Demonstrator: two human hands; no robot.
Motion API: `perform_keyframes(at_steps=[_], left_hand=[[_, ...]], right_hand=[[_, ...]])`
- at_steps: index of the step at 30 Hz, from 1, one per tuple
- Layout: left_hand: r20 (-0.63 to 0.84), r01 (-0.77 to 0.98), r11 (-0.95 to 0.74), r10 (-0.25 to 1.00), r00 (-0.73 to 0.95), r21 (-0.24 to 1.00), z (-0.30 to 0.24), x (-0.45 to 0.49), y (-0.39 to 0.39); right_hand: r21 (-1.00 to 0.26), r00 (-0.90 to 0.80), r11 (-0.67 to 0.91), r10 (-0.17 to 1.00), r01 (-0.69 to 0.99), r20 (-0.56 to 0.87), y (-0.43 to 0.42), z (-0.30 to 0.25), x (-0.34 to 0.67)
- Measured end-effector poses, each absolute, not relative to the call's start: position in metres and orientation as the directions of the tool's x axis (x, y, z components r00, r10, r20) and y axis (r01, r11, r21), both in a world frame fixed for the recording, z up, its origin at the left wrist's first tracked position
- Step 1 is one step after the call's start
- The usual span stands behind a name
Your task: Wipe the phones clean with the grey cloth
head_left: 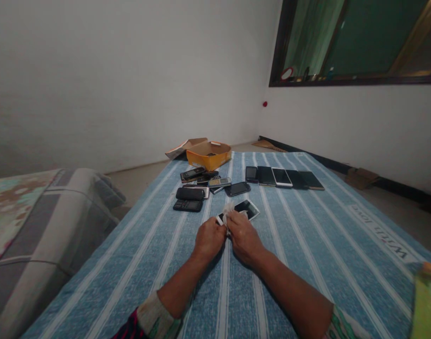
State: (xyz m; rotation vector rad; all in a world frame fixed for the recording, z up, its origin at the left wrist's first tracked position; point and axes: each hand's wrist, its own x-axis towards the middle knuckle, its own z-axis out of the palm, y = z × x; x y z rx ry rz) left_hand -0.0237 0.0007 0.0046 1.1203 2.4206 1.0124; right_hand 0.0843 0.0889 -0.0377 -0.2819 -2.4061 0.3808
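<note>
Our left hand (209, 239) clasps the white-rimmed glass smartphone (249, 208), steadying it. Our right hand (243, 238) pinches a crumpled white tissue (228, 210) against it.

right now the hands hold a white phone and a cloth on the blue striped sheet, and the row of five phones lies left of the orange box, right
No: the head view shows the row of five phones right of the orange box, not left. Otherwise yes: left hand and right hand hold the white phone and cloth on the blue striped sheet.
</note>
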Motion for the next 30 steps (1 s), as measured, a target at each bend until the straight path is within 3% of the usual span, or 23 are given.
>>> perform_keyframes(at_steps=[8, 12, 17, 25, 27, 30], left_hand=[[0.024, 0.564, 0.413, 0.791, -0.611, 0.715, 0.005, -0.018, 0.000], [0.051, 0.593, 0.415, 0.789, -0.612, 0.690, 0.003, -0.015, 0.000], [0.086, 0.644, 0.438, 0.783, -0.616, 0.627, -0.002, -0.013, 0.001], [0.103, 0.665, 0.467, 0.770, -0.630, 0.583, 0.000, -0.014, 0.003], [0.110, 0.671, 0.475, 0.765, -0.635, 0.569, 0.001, -0.014, 0.003], [0.117, 0.682, 0.482, 0.763, -0.635, 0.550, 0.003, -0.014, 0.002]], right_hand=[[-0.367, -0.773, 0.900, 0.402, 0.236, 0.490, 0.101, -0.036, 0.083], [-0.334, -0.776, 0.901, 0.416, 0.278, 0.475, 0.112, -0.035, 0.086], [-0.321, -0.733, 0.855, 0.515, 0.406, 0.444, 0.133, -0.031, 0.094], [-0.306, -0.841, 0.947, 0.239, 0.093, 0.485, 0.104, -0.032, 0.086], [-0.291, -0.836, 0.951, 0.246, 0.109, 0.491, 0.108, -0.032, 0.088], [-0.281, -0.784, 0.918, 0.387, 0.279, 0.486, 0.127, -0.031, 0.094]])
